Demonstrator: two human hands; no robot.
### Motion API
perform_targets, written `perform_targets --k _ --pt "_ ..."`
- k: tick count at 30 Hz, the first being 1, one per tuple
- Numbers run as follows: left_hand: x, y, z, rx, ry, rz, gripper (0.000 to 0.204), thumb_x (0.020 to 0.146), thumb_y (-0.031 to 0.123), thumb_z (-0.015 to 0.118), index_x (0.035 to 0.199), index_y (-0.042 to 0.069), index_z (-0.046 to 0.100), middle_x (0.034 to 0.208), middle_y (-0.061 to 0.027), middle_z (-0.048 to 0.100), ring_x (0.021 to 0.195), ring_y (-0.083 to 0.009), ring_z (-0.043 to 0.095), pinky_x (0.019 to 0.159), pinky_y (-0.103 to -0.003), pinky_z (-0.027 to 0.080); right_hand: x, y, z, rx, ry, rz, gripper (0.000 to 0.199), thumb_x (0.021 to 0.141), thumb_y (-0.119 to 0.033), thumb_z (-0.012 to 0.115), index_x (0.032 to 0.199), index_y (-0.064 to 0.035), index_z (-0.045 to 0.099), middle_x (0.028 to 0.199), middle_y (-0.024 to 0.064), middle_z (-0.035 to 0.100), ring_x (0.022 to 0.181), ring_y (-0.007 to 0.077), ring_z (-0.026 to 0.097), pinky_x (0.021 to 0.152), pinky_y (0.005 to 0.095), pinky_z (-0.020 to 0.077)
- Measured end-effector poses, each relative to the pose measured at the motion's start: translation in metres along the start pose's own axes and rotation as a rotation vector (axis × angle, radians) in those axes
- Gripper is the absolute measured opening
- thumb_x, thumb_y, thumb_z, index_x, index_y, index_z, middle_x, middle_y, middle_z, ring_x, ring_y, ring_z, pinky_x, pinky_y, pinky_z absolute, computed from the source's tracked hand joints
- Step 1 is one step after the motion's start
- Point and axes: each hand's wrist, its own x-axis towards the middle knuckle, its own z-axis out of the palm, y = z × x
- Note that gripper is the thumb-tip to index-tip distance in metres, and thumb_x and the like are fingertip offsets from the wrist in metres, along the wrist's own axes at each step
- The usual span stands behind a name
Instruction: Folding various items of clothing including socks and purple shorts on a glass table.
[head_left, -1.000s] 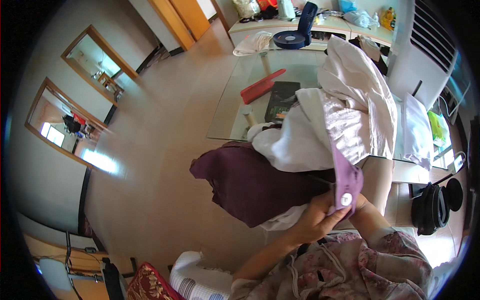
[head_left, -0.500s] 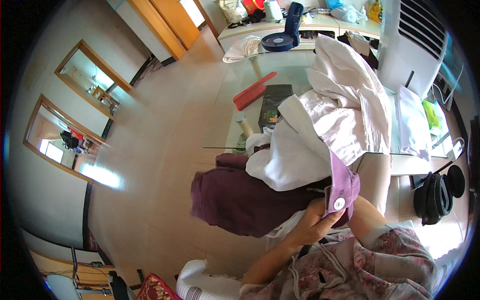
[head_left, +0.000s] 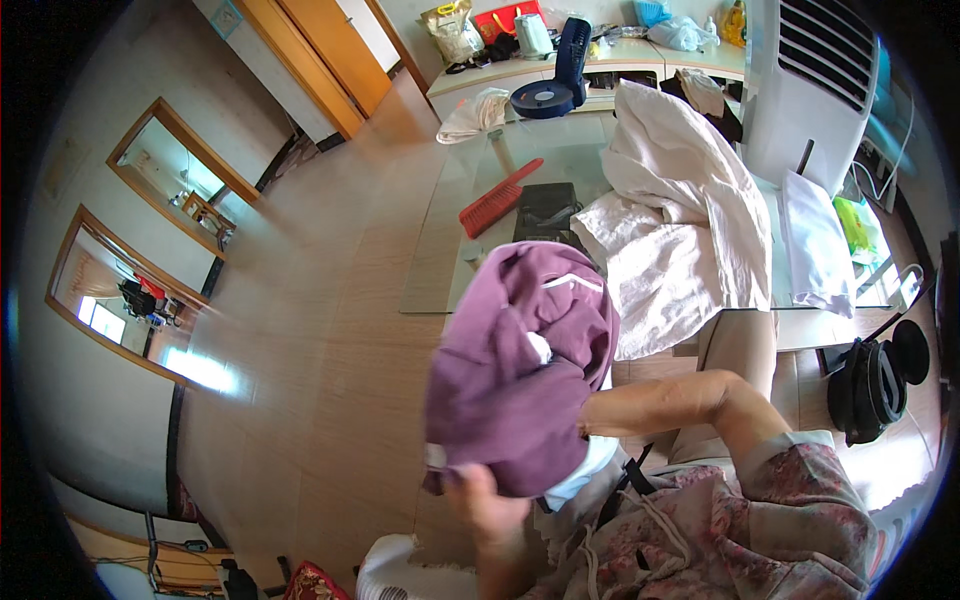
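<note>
A purple garment with pale lining showing at its lower edge is bunched up in front of me. My left hand, blurred by motion, grips its lower left edge with the thumb against the cloth. My right forearm reaches across from the right, and my right hand is hidden in the garment's folds. Beyond it, a crumpled white cloth lies over the glass table and hangs past the near edge.
On the glass table are a red brush, a black box, a navy folding fan and a white packet. A white air cooler stands at the right, above a black round case. A cabinet holds bags behind.
The purple garment has turned so its purple side faces up, covering the white lining and the buttoned tab. My left hand has moved left and down; my right arm has reached left into the cloth.
</note>
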Motion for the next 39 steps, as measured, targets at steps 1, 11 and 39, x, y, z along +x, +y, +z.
perform_targets --k 1,11,39 --pt "0.005 0.007 -0.007 -0.131 0.094 -0.021 0.057 0.101 0.043 0.041 0.140 0.001 0.040 0.141 -0.0148 0.046 0.128 -0.0303 0.047 0.107 -0.048 0.037 -0.001 -0.001 -0.004 -0.005 0.005 0.008 0.032 0.085 -0.013 0.057 0.113 0.0010 0.059 0.107 0.0099 0.066 0.099 0.0214 0.062 0.085 0.0335 0.0495" --pt "0.032 0.025 -0.143 -0.312 0.335 -0.214 0.049 0.099 0.041 0.048 0.131 0.005 0.052 0.132 -0.0160 0.056 0.118 -0.0334 0.056 0.100 -0.052 0.046 -0.007 -0.039 -0.073 0.044 0.021 0.109 0.037 0.084 -0.010 0.057 0.119 0.0005 0.057 0.111 0.0066 0.066 0.101 0.0180 0.062 0.087 0.0311 0.0496" --pt "0.311 0.144 -0.069 0.847 -0.023 -0.081 0.056 0.084 0.054 0.068 0.104 0.003 0.065 0.099 -0.0083 0.068 0.084 -0.0150 0.065 0.073 -0.032 0.053 -0.093 -0.012 -0.311 1.217 1.316 -0.669 0.016 0.098 -0.015 0.048 0.087 -0.0053 0.055 0.068 0.0019 0.056 0.047 0.0052 0.047 0.036 0.0180 0.0338"
